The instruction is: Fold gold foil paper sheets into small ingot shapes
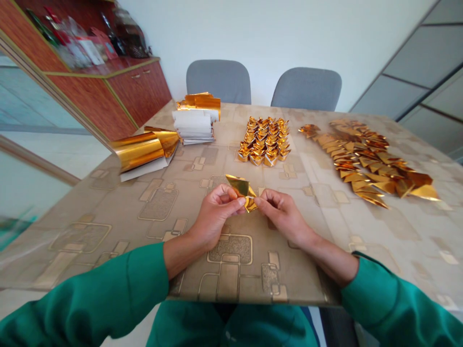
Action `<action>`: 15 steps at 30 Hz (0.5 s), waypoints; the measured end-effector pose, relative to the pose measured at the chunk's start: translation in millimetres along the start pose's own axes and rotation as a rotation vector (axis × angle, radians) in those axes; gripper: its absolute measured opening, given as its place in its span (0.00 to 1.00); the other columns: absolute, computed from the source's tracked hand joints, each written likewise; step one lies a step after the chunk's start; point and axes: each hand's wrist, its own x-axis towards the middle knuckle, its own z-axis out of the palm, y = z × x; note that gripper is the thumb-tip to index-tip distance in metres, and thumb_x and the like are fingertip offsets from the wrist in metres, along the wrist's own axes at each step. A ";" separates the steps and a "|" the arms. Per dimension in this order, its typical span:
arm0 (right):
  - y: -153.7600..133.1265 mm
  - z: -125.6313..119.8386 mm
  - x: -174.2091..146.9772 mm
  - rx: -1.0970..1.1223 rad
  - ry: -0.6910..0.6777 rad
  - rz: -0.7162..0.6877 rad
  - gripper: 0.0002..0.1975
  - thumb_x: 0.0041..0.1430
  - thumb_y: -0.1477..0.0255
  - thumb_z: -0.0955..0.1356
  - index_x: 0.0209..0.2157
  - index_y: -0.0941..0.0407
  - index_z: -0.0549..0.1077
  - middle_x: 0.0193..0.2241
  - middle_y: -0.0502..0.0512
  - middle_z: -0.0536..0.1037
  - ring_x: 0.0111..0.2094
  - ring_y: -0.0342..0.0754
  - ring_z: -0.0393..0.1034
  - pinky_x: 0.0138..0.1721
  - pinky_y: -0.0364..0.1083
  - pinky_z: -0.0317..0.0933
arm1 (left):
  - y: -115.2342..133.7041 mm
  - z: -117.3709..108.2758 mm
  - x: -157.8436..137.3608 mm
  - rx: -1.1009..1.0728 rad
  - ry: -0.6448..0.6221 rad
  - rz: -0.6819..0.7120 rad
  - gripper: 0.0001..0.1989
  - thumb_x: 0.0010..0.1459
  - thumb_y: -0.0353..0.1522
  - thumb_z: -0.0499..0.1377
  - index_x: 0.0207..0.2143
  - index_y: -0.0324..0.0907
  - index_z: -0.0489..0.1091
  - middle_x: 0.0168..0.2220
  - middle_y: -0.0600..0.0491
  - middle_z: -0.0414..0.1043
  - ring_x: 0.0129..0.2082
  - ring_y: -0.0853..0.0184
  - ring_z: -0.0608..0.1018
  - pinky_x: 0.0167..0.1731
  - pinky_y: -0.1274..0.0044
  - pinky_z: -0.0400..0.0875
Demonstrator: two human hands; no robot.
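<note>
Between my hands, above the near middle of the table, is a partly folded piece of gold foil paper point(239, 186). My left hand point(220, 207) pinches its left side between thumb and fingers. On the other side, my right hand point(280, 212) grips the lower right edge with thumb and forefinger. The piece has a pointed flap at its upper left and a crumpled lower part. Just beyond my hands, folded gold paper ingots point(264, 140) stand in close rows. My fingertips partly cover the held piece.
Stacked white-backed sheets point(194, 127) and a curled gold foil sheet point(142, 149) lie at the left. Many flat folded gold pieces point(369, 159) spread over the right of the patterned tablecloth point(159, 205). Two grey chairs point(219, 79) stand beyond, with a wooden cabinet point(94, 94) at far left.
</note>
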 end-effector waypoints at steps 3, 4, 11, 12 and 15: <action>-1.5 -1.0 -0.6 0.008 -0.058 0.012 0.22 0.61 0.52 0.65 0.23 0.55 0.64 0.17 0.44 0.60 0.19 0.39 0.51 0.22 0.42 0.45 | 0.7 0.0 0.7 -0.025 0.022 -0.012 0.15 0.44 0.30 0.70 0.27 0.40 0.64 0.27 0.58 0.74 0.26 0.74 0.76 0.31 0.81 0.72; -2.5 -0.9 -0.7 0.012 -0.074 0.017 0.22 0.61 0.53 0.65 0.23 0.55 0.65 0.18 0.44 0.61 0.20 0.39 0.51 0.22 0.42 0.46 | 0.8 0.0 1.0 -0.033 0.031 -0.010 0.15 0.44 0.30 0.70 0.27 0.40 0.65 0.27 0.58 0.75 0.26 0.74 0.76 0.31 0.81 0.72; 0.3 8.5 0.5 0.005 -0.118 -0.014 0.15 0.55 0.58 0.69 0.28 0.56 0.68 0.24 0.47 0.67 0.25 0.42 0.57 0.28 0.43 0.52 | -1.4 1.9 0.2 -0.025 0.011 0.043 0.14 0.45 0.30 0.70 0.26 0.40 0.65 0.28 0.57 0.75 0.29 0.74 0.76 0.32 0.81 0.71; 1.8 9.7 0.6 0.001 -0.112 -0.023 0.14 0.55 0.59 0.69 0.28 0.56 0.68 0.24 0.48 0.67 0.26 0.42 0.58 0.28 0.43 0.53 | -2.1 2.2 -0.2 -0.010 0.007 0.054 0.14 0.45 0.30 0.70 0.26 0.40 0.65 0.27 0.57 0.74 0.28 0.74 0.76 0.31 0.81 0.71; 3.2 10.1 0.5 0.006 -0.106 -0.024 0.14 0.55 0.60 0.69 0.28 0.56 0.69 0.24 0.48 0.68 0.26 0.42 0.58 0.28 0.43 0.53 | -4.1 2.3 -0.5 0.020 0.002 0.077 0.14 0.46 0.30 0.69 0.26 0.40 0.64 0.25 0.58 0.73 0.27 0.74 0.74 0.30 0.82 0.69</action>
